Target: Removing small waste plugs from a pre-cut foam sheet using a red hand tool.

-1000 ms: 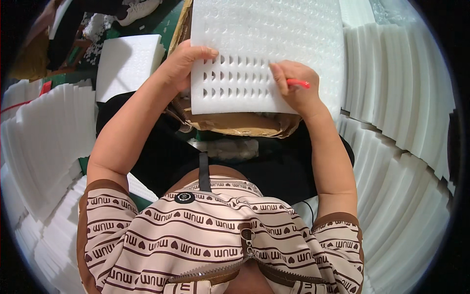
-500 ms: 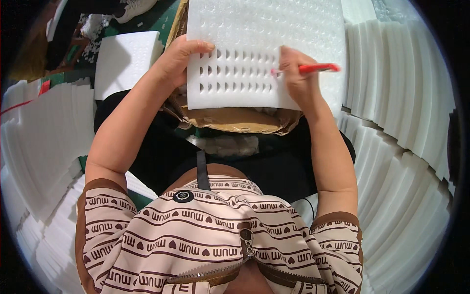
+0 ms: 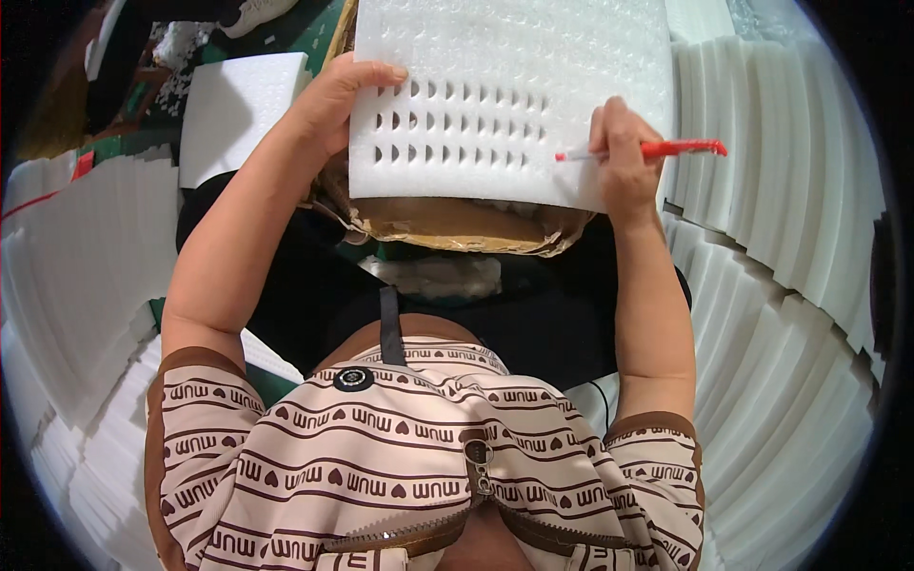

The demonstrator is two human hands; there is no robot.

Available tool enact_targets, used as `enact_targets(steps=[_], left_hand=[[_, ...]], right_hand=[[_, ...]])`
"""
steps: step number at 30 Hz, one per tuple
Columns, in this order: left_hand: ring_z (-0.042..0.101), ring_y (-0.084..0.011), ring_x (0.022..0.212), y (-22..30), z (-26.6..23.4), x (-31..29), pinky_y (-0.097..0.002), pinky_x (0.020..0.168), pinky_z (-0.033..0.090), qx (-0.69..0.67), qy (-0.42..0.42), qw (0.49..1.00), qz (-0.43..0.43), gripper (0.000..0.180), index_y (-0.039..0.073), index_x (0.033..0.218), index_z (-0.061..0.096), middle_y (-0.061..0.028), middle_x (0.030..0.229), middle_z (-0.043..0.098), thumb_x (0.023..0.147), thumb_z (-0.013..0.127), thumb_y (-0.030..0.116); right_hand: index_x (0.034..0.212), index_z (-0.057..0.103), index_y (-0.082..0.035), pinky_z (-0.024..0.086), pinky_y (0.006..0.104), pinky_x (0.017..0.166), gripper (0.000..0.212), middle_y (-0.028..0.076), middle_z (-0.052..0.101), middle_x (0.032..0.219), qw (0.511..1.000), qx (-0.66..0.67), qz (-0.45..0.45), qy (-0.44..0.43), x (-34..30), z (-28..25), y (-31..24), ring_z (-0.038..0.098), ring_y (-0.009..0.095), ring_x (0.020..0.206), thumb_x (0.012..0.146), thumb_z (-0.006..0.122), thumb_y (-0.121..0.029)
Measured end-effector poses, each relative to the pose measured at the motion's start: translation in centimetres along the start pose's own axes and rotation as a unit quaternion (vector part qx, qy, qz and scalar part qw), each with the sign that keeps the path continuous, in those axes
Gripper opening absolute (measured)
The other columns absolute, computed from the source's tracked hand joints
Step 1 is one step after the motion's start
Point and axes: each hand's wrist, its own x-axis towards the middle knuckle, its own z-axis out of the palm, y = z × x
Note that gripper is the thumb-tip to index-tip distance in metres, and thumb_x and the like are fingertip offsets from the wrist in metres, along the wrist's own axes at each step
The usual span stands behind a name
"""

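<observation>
R hand [image 3: 626, 164] moved right vs. earlier frame, fingers closed round red pen [image 3: 685, 147], tip over white foam sheet [image 3: 505, 67] w/ 3 rows of half-moon openings. L hand [image 3: 333, 100] clamps sheet's L edge, thumb on top, fingers mostly hidden. Sheet's atop cardboard box [image 3: 447, 228].

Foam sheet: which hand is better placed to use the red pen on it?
The right hand, likely: it holds the red pen, tip toward the holes; the left hand grips the foam sheet.
</observation>
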Motion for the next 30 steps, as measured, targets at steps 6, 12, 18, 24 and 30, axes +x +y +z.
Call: enact_targets(steps=[6, 12, 18, 24, 30], left_hand=[[0.062, -0.0264, 0.068, 0.5, 0.0, -0.2, -0.0332, 0.066, 0.052, 0.004, -0.02, 1.0, 0.006, 0.039, -0.009, 0.103, 0.054, -0.021, 0.087, 0.063, 0.071, 0.063, 0.011], [0.063, -0.025, 0.068, 0.8, 0.1, 0.0, -0.0342, 0.064, 0.053, 0.017, 0.015, 0.999, -0.026, 0.027, -0.006, 0.094, 0.058, -0.0199, 0.082, 0.063, 0.072, 0.062, 0.009], [0.064, -0.0253, 0.067, 0.5, -0.3, 0.0, -0.0344, 0.063, 0.054, -0.001, -0.001, 1.0, -0.008, 0.027, -0.007, 0.094, 0.058, -0.0203, 0.082, 0.063, 0.072, 0.063, 0.008], [0.063, -0.0253, 0.069, 0.7, -0.1, -0.1, -0.0318, 0.065, 0.052, 0.03, -0.011, 0.999, -0.01, 0.04, -0.01, 0.103, 0.054, -0.022, 0.088, 0.063, 0.071, 0.065, 0.012], [0.063, -0.0241, 0.068, 0.7, 0.2, -0.2, -0.0312, 0.064, 0.052, 0.025, -0.004, 0.999, -0.02, 0.038, -0.009, 0.101, 0.054, -0.0208, 0.087, 0.063, 0.071, 0.065, 0.012]], right_hand=[[0.054, 0.047, -0.006, 0.032, 0.0263, 0.047, 0.034, 0.001, 0.045, 0.053, 0.99, -0.097, -0.082, -0.061, -0.5, 0.7, 0.4, 0.036, 0.013, 0.048, 0.088, 0.049, -0.007], [0.057, 0.042, -0.006, 0.031, 0.0271, 0.05, 0.032, 0.003, 0.041, 0.056, 0.983, -0.142, -0.057, -0.105, -0.4, 1.2, 0.6, 0.033, 0.014, 0.052, 0.088, 0.045, -0.003], [0.057, 0.043, -0.005, 0.031, 0.0264, 0.051, 0.03, 0.003, 0.042, 0.057, 0.999, 0.001, 0.036, 0.022, -0.8, -0.7, -1.1, 0.034, 0.014, 0.052, 0.087, 0.049, -0.004], [0.054, 0.046, -0.004, 0.032, 0.0262, 0.045, 0.037, 0.0, 0.045, 0.049, 0.961, -0.253, -0.068, -0.087, -0.7, 0.6, 0.1, 0.038, 0.012, 0.046, 0.09, 0.05, -0.011], [0.056, 0.043, -0.005, 0.03, 0.0256, 0.047, 0.037, 0.0, 0.043, 0.053, 0.996, -0.059, 0.047, 0.056, -0.7, 0.0, -0.2, 0.035, 0.011, 0.049, 0.093, 0.047, -0.01]])
